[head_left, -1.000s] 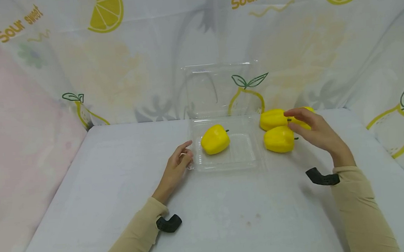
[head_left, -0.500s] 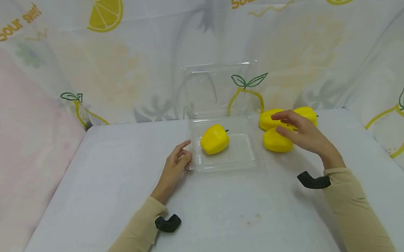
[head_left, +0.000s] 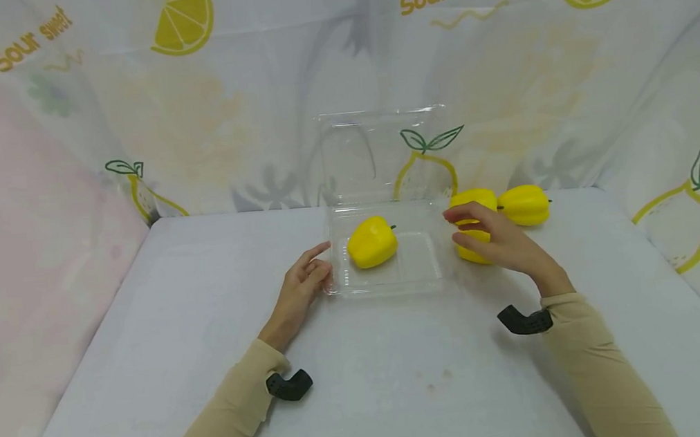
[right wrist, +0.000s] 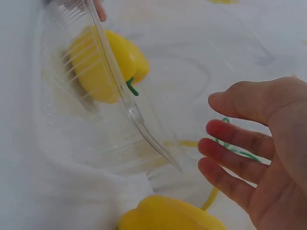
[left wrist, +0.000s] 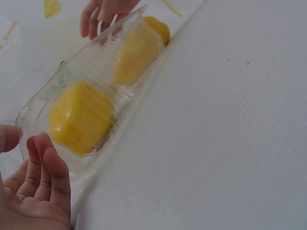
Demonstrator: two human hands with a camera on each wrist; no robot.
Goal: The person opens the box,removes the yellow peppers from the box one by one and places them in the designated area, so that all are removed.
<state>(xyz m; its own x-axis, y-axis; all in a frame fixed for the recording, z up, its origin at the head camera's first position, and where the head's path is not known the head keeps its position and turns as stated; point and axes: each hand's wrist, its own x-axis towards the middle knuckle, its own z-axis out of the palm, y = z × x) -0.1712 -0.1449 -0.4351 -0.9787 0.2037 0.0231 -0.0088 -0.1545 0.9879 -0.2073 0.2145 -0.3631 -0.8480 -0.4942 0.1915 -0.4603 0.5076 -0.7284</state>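
A yellow bell pepper [head_left: 372,242], which looks glossy, lies in the base of a clear plastic clamshell container [head_left: 419,257]. The container's lid [head_left: 351,156] stands raised at the back. My left hand [head_left: 298,289] is at the container's left edge, its curled fingers holding the rim near the front corner. My right hand [head_left: 498,237] hovers just right of the container with fingers apart and nothing between them. Below it, partly hidden, are a front pepper [head_left: 472,253] and a rear pepper [head_left: 472,199]. Another pepper [head_left: 524,205] lies farther right.
A white cloth covers the table [head_left: 364,384]. Behind it hangs a lemon-print curtain [head_left: 275,79], close to the raised lid. Each wrist carries a black camera mount, one on the left sleeve [head_left: 290,385] and one on the right [head_left: 524,320].
My right hand has moved left over the loose peppers toward the container's right side, uncovering the rightmost pepper. The left hand stays at the rim, and the peppers keep their places.
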